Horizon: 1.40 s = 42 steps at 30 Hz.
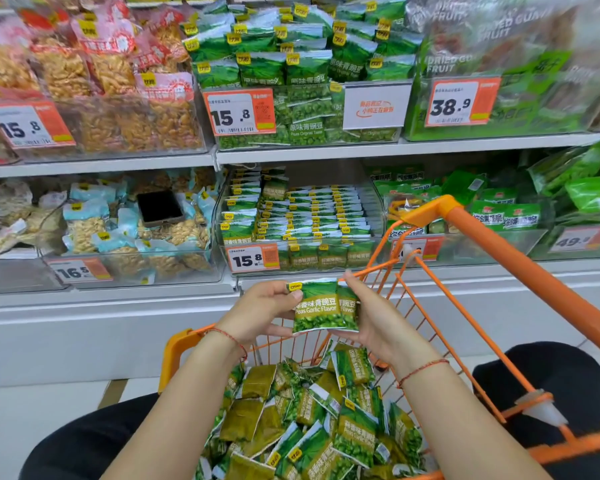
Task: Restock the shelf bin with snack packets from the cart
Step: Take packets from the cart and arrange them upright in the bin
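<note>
Both my hands hold a small stack of green garlic pea packets (317, 306) above the orange cart (520, 268). My left hand (262, 311) grips the stack's left edge, thumb on the front packet. My right hand (371, 317) holds the right side and bottom of the stack. Below, the cart holds several loose green packets (326, 420). Straight ahead on the lower shelf is the clear bin (302, 223) with neat rows of the same packets and a 15.8 price tag (252, 258).
A dark phone (160, 207) lies on nut packets in the bin to the left. Other clear bins of snacks fill both shelves. The cart's orange handle (534, 265) runs along the right. My dark-clothed knees flank the cart.
</note>
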### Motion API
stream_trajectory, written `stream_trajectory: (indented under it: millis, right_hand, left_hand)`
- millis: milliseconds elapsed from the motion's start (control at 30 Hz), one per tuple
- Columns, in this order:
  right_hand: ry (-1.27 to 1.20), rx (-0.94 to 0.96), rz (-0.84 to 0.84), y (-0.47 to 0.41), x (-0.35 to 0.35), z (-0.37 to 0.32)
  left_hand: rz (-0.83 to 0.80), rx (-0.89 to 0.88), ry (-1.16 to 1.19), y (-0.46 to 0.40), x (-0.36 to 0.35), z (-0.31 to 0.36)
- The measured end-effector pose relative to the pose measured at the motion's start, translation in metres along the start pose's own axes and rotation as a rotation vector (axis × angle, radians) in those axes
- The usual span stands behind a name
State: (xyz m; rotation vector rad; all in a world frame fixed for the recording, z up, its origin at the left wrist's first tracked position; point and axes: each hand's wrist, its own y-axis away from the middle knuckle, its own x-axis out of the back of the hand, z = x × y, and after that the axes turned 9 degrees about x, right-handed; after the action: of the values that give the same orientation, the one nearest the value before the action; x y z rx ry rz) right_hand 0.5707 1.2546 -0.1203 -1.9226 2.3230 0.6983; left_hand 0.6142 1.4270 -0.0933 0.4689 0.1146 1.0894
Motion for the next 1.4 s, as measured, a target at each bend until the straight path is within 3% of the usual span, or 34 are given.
stream_trajectory:
  millis: [167, 400, 633, 767, 900, 1200, 1400]
  right_hand:
    - [-0.07, -0.016, -0.023, 0.0, -0.002, -0.001]
    - [0.025, 0.084, -0.085, 0.001, -0.001, 0.001]
    - [0.023, 0.131, -0.049, 0.003, -0.006, 0.001]
    - [-0.007, 0.066, -0.023, 0.004, -0.005, -0.001]
    - [0.039, 0.07, -0.099, 0.007, -0.006, -0.001]
    - [0.193, 0.142, -0.022, 0.007, -0.008, 0.002]
    - [0.299, 0.239, 0.012, 0.005, -0.004, 0.006]
  left_hand:
    - [0.04, -0.001, -0.086, -0.011, -0.001, 0.003]
    - [0.027, 0.011, -0.07, -0.011, -0.004, 0.004]
    - [0.07, -0.02, 0.02, -0.016, -0.01, -0.003]
    - [0.097, -0.047, -0.006, -0.018, -0.008, -0.001]
    - [0.098, -0.077, -0.064, -0.019, -0.005, 0.001]
    - [0.243, -0.167, -0.258, -0.013, -0.018, -0.002]
    - [0.177, -0.093, -0.271, -0.012, -0.025, -0.003]
